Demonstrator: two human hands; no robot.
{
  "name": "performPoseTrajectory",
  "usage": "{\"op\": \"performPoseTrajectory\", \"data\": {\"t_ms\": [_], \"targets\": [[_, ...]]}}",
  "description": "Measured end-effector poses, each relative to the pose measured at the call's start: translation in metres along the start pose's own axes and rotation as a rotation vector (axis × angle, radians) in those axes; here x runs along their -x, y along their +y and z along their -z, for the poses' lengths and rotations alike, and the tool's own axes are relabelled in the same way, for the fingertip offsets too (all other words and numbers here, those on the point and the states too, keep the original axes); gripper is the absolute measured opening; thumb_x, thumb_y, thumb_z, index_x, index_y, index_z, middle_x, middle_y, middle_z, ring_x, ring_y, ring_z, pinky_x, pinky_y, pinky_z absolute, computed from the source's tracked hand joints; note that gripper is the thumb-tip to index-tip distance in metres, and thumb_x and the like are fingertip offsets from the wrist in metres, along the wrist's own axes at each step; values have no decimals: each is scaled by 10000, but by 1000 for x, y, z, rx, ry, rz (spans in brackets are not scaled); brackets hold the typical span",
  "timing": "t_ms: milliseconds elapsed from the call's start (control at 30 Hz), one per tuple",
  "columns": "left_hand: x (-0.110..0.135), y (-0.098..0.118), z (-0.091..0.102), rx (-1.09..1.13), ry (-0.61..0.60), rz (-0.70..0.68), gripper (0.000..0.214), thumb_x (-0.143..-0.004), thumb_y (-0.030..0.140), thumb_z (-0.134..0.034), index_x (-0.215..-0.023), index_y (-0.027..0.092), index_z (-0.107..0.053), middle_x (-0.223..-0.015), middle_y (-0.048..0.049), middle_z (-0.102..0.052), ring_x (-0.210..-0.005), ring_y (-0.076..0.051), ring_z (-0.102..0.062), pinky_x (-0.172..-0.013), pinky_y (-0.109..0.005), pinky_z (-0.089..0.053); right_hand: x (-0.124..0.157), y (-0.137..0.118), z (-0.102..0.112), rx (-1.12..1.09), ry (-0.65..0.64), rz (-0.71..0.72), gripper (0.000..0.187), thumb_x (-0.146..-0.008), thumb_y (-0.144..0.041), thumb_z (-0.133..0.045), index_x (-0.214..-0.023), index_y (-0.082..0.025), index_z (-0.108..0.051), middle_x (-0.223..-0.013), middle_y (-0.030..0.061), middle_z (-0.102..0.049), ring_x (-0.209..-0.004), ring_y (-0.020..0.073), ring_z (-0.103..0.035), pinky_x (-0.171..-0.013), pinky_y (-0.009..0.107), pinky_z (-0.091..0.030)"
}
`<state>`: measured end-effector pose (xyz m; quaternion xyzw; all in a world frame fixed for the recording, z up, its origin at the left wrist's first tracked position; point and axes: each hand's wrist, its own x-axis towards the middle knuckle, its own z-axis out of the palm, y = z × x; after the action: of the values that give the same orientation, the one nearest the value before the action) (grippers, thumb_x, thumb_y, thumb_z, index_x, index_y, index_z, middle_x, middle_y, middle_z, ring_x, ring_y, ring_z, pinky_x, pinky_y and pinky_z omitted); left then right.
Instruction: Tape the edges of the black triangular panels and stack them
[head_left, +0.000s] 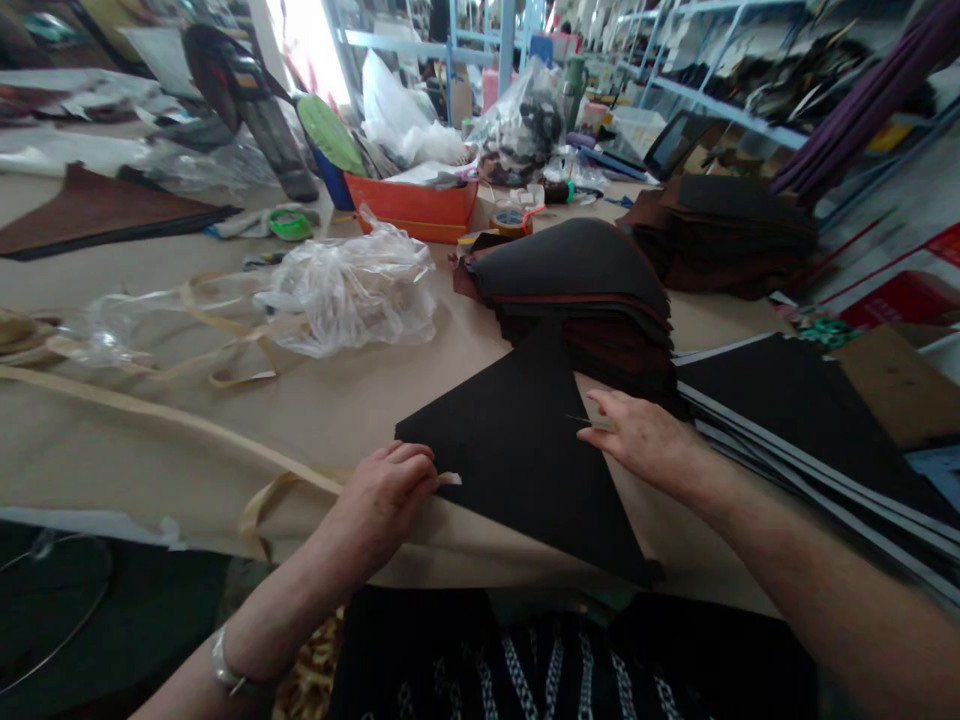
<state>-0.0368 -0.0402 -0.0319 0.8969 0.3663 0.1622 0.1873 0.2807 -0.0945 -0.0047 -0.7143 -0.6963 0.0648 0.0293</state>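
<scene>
A flat black panel [517, 440], like cut leather or cloth, lies in front of me with angled edges. My left hand [390, 495] has its fingers closed at the panel's left edge. From under those fingers a short pale end of beige tape [450, 479] sticks out onto the panel. The long beige tape [172, 415] runs across the table to that hand. Over the panel's right side, my right hand [645, 440] pinches a small pale tool [600, 424] with a thin dark tip; its kind cannot be made out.
Behind the panel rises a stack of black and brown pieces [577, 270]. Black pieces with light edges [795, 430] lie at the right. A crumpled clear plastic bag [352, 285] is at left, with a red box [412, 205] farther back. The table's front edge is close to me.
</scene>
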Motion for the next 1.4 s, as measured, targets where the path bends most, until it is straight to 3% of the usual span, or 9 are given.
{"op": "performPoseTrajectory", "data": {"t_ms": [100,233,400,567,667,767,967,1267,1400], "targets": [[0,11,-6,-138,-59,-26,278,-903,275,-426,-712,175,-601,-902,-81,-637,-825,-206,-571,-748,-358,-468,18,2,-28,-50,13,-145,512,-827,-366,-586,-1281,-151,-485,-1072,124,-625,-951,252,-603,-767,329,-442],[4,22,-14,-188,-44,-35,266,-904,247,-421,-712,174,-591,-901,-82,-626,-802,-209,-565,-723,-360,-487,1,-6,-40,-123,39,-213,565,-808,-248,-567,-1354,-183,-432,-1043,99,-648,-881,219,-626,-707,297,-445],[0,40,-24,-160,-31,-42,225,-886,207,-432,-745,178,-605,-951,-79,-641,-856,-217,-581,-756,-359,-507,-31,7,-24,-157,44,-181,557,-793,-172,-527,-1345,-226,-474,-896,25,-689,-778,163,-634,-672,249,-448],[-14,70,-30,-6,-193,15,217,-871,178,-436,-723,173,-595,-881,-66,-639,-841,-202,-573,-760,-342,-482,-45,37,0,-134,37,-103,478,-770,-147,-548,-1240,-227,-589,-929,39,-687,-808,182,-622,-729,272,-445],[-19,83,-29,102,-284,154,203,-868,222,-454,-703,181,-563,-733,-32,-609,-717,-171,-555,-653,-294,-437,-31,39,4,-150,99,-96,431,-775,-151,-555,-1200,-190,-611,-985,74,-666,-848,204,-609,-761,303,-442],[-19,88,-27,165,-334,265,256,-889,334,-443,-695,200,-543,-611,18,-566,-560,-129,-499,-526,-252,-358,3,17,1,-481,118,-74,301,-803,-241,-568,-1088,-185,-647,-897,47,-659,-786,172,-599,-725,279,-449],[-18,93,-26,285,-370,332,280,-855,361,-495,-630,200,-535,-569,32,-552,-521,-111,-464,-493,-236,-325,70,-41,-20,-1174,-257,-154,175,-770,-326,-623,-885,-193,-620,-745,-8,-584,-672,119,-534,-625,235,-428],[-24,98,-28,301,-366,327,254,-802,346,-505,-598,200,-545,-532,28,-555,-501,-115,-482,-480,-227,-337,72,-60,-26,-1152,-228,-150,125,-793,-229,-542,-684,-170,-527,-604,-47,-450,-578,80,-389,-537,211,-302],[-11,71,-16,344,-335,312,300,-735,402,-565,-512,206,-524,-428,44,-482,-401,-104,-434,-394,-204,-304,80,-38,-17,-1176,-191,-196,100,-755,-193,-534,-663,-167,-505,-599,-51,-439,-577,75,-383,-540,205,-296]]}}
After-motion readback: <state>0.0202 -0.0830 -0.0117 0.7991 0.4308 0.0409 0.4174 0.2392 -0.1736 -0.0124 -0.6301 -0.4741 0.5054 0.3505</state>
